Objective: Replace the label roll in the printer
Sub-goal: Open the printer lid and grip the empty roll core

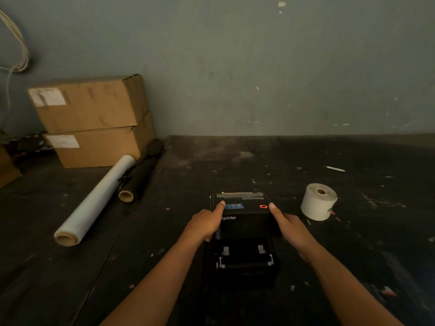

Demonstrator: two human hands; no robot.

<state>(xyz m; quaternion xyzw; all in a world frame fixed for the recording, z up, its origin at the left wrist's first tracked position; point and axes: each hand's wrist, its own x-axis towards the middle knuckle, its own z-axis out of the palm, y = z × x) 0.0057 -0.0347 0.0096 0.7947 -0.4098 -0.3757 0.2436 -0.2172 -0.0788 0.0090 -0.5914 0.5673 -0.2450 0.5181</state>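
On the dark desk [164,231], the black printer [244,231] sits nearest, lid gripped at its sides by the left hand [207,223] and right hand [290,228]. Just right, the label roll [319,202] stands on end. Boxes [94,121] stack far left.

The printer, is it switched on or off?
On. A red ring light glows on top of the printer, between the thumbs of the left hand and the right hand.
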